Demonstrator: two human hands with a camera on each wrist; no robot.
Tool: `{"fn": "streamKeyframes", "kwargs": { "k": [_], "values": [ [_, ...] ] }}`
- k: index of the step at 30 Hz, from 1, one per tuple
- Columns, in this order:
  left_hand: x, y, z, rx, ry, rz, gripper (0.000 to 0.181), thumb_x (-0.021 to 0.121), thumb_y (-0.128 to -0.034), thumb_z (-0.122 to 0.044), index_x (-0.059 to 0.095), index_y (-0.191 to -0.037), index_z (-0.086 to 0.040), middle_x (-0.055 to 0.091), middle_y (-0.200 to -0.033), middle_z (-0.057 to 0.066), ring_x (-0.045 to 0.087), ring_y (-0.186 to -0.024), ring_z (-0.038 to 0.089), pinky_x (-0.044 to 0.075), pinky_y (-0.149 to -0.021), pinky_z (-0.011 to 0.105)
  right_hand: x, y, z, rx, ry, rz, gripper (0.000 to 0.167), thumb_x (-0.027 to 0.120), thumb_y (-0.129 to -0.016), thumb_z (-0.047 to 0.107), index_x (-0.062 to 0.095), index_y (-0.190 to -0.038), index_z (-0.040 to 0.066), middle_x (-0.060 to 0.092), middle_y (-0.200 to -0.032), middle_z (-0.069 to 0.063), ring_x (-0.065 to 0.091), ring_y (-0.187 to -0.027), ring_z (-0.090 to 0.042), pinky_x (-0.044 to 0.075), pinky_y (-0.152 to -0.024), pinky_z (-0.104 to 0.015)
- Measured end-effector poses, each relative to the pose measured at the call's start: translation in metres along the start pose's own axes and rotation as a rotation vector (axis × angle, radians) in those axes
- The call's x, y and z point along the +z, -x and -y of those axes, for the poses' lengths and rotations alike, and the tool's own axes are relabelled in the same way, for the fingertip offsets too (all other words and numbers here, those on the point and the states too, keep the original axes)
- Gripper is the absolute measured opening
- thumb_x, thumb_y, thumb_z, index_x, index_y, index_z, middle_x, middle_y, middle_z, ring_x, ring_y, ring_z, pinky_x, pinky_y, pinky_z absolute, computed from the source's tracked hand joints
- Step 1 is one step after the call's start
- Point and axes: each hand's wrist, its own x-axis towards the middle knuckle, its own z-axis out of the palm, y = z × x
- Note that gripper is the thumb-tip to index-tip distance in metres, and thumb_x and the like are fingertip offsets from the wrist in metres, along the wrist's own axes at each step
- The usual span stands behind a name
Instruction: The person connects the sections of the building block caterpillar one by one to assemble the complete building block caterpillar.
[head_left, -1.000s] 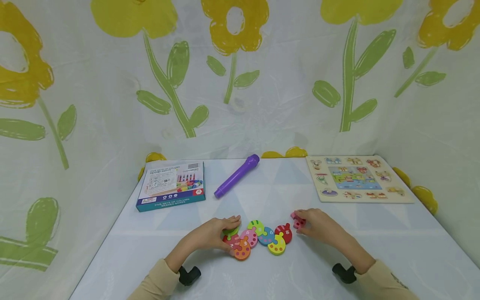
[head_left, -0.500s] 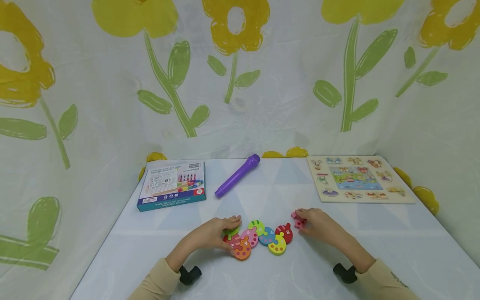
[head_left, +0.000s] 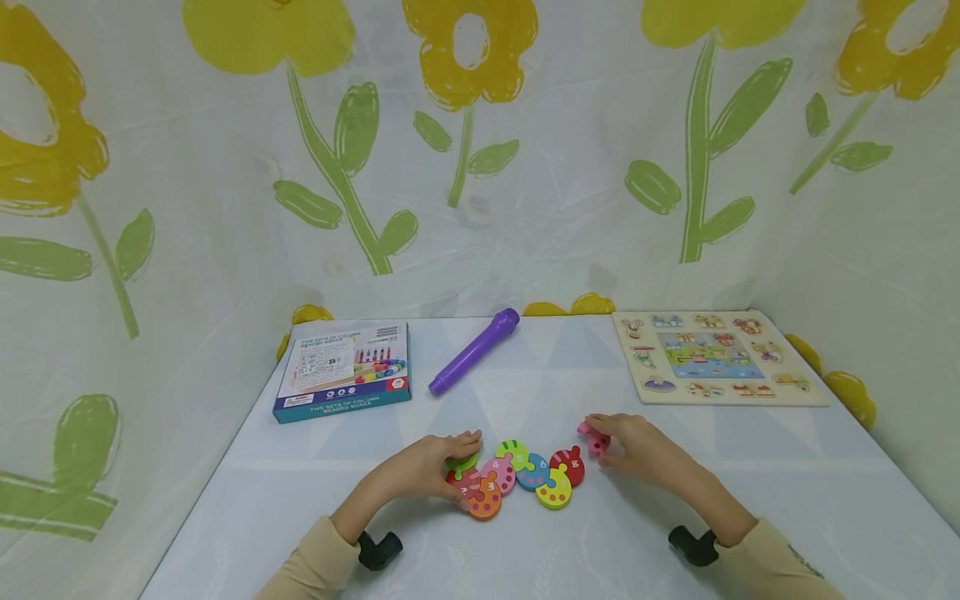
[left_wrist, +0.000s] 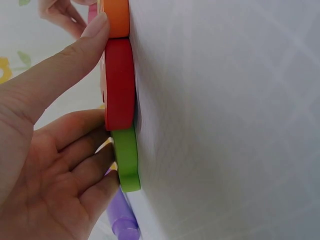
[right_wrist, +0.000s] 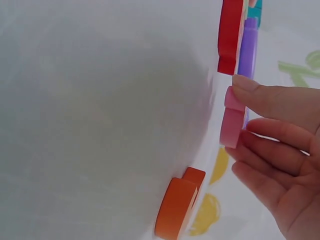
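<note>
A curved chain of round, numbered wooden puzzle pieces lies on the table in the head view. My left hand (head_left: 425, 468) holds its left end, thumb by the orange piece (head_left: 484, 502) and fingers around the green piece (left_wrist: 126, 157). Between them sits a red piece (left_wrist: 119, 82), partly covered. At the chain's right end is the red piece marked 8 (head_left: 567, 466), above a yellow piece (head_left: 554, 492). Just right of it, apart from the chain, my right hand (head_left: 637, 446) pinches a pink puzzle piece (right_wrist: 232, 125) between thumb and fingers.
An orange piece (right_wrist: 176, 205) shows in the right wrist view, hidden by the right hand in the head view. Behind lie a boxed toy (head_left: 343, 372) at left, a purple tube-shaped toy (head_left: 474, 353), and a picture puzzle board (head_left: 720, 393) at right. Patterned cloth surrounds the table.
My right hand has shifted very slightly left and away from me with the pink piece, which has turned a little. The left hand and the chain keep their place.
</note>
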Motion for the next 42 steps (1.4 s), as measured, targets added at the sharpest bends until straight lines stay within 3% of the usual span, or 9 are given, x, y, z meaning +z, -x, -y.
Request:
{"fn": "streamKeyframes", "kwargs": {
  "k": [16,42],
  "values": [
    [0.002,-0.002,0.005,-0.004,0.008,0.002,0.082,0.082,-0.0740,-0.038,0.047,-0.143,-0.011,0.036,-0.152,0.000,0.030,-0.141,0.019,0.030,-0.112,0.041,0.000,-0.001,0.004,-0.114,-0.046,0.051,0.053,0.075,-0.081,0.000,0.055,-0.130,-0.008,0.057,-0.132,-0.021,0.055,-0.120,-0.036,0.049,-0.093,-0.044],
    [0.002,-0.002,0.005,-0.007,-0.030,-0.011,0.082,0.083,-0.0739,-0.038,0.048,-0.143,-0.011,0.037,-0.151,-0.001,0.032,-0.140,0.020,0.032,-0.111,0.041,0.000,-0.006,0.011,-0.136,-0.024,0.130,0.051,0.070,-0.083,-0.005,0.057,-0.132,0.000,0.057,-0.135,-0.013,0.052,-0.124,-0.032,0.050,-0.093,-0.042]
  ]
}}
